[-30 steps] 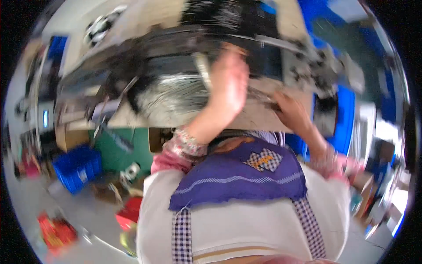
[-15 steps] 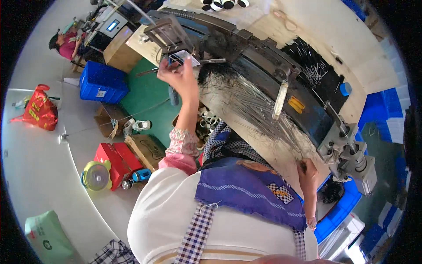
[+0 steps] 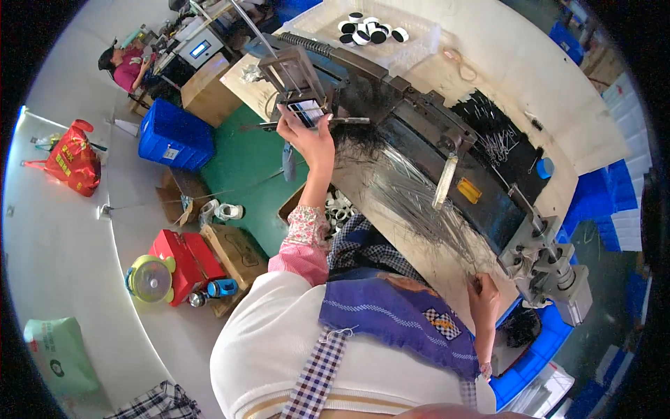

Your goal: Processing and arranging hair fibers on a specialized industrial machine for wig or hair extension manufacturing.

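My left hand (image 3: 310,143) is raised at the machine's far left end, under an upright metal frame (image 3: 292,70). Its thumb and fingers are spread to either side of a small rectangular panel (image 3: 306,112) with a light and dark face; whether they press on it is unclear. Low on the right, my right hand (image 3: 484,300) rests by the table's front edge with its fingers curled together. A dark bit shows at those fingertips, too small to name. Many thin metal wires (image 3: 412,199) lie loose between the hands, their near ends close to my right hand.
A long dark machine (image 3: 419,133) crosses the wooden table, with a lever (image 3: 445,181) and a yellow piece (image 3: 469,190) on it. Behind stands a clear tray (image 3: 419,52) of white, black-topped pieces. A blue bin (image 3: 174,136) and another person (image 3: 129,70) are at left.
My left hand has opened its fingers out around the panel; before, they were curled in front of it. My right hand stays at the table edge. The whole view has shifted slightly.
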A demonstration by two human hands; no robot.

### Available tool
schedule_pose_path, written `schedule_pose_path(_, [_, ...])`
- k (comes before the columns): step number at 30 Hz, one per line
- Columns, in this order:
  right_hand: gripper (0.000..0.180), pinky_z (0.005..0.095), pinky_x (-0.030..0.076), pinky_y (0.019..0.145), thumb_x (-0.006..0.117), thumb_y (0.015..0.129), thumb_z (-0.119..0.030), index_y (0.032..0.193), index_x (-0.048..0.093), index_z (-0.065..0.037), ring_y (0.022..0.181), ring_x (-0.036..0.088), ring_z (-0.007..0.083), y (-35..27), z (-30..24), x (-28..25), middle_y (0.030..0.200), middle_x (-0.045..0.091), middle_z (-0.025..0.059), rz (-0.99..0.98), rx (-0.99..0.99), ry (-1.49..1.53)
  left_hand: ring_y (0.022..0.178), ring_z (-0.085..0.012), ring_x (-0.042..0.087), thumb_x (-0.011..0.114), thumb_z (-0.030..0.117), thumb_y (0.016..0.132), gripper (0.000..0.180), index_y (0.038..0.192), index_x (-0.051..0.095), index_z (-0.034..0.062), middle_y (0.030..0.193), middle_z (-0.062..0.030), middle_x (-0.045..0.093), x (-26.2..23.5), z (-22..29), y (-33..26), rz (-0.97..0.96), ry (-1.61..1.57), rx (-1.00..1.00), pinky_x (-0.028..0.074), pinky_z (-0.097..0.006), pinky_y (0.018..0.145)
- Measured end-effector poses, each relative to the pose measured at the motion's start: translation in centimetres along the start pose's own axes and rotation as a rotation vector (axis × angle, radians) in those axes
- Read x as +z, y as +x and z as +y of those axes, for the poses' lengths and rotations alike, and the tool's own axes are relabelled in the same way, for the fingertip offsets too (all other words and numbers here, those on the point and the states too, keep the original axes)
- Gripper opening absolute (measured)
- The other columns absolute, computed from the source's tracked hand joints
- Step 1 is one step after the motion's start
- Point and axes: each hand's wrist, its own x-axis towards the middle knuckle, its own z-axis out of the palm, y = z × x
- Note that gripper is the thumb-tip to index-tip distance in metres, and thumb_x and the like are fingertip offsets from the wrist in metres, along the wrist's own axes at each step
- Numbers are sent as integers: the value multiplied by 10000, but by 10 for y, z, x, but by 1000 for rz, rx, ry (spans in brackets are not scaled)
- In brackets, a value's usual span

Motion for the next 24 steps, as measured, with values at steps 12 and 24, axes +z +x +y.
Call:
schedule_pose_path(12, [157,387,456,630,669,803,-85,868,549,-7,713,589,357,-1,4,0,779,580,195,33,-21,-23,1189,-174,444,487,298,977,495,1366,341,30,1349,-90,402,-28,21,-31,-24,-1082,-1049,364,-335,1000])
schedule_pose_path(24, [182,416,457,653,683,736,-63,838,540,-17,737,580,388,-7,2,2,782,586,200,20,-4,27,1290,-310,354,299,490,975,671,1354,283,-63,1378,-201,361,-32,38,53,52,-1393,-1426,177,-496,1131])
